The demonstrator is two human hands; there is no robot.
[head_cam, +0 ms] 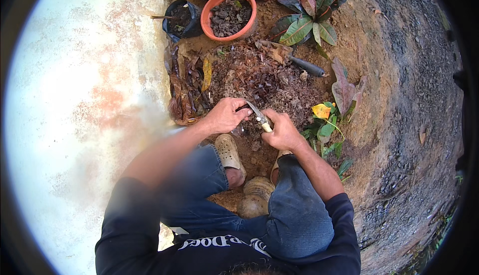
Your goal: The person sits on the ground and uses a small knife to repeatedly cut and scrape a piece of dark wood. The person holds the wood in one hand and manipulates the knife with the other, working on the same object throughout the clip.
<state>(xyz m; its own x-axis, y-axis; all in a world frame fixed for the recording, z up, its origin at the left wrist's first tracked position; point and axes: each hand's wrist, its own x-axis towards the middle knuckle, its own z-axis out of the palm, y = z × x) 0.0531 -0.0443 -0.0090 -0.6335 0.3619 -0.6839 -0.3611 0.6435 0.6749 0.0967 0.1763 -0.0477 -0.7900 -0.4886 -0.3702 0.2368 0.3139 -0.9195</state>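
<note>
My right hand point(282, 129) is closed around the pale handles of a bladed hand tool point(258, 113), which look like garden pruners; the metal blades slant up and left. My left hand point(228, 116) is at the blade end, thumb and fingers pinched close to the metal. Whether the left fingers grip the blade or a small dark piece cannot be told. Both hands are above a mound of shredded brown plant matter point(262, 76). Beyond them a trowel point(307, 66) with a dark handle lies on the mound's far edge, its blade partly coated with soil.
Orange pots point(253, 17) and a black plant bag point(182, 19) of soil stand at the top, beside a croton plant point(314, 13). Cut leafy stems point(329, 129) lie at the right, dry brown leaves point(185, 88) at the left. A pale wall point(93, 69) borders the left side.
</note>
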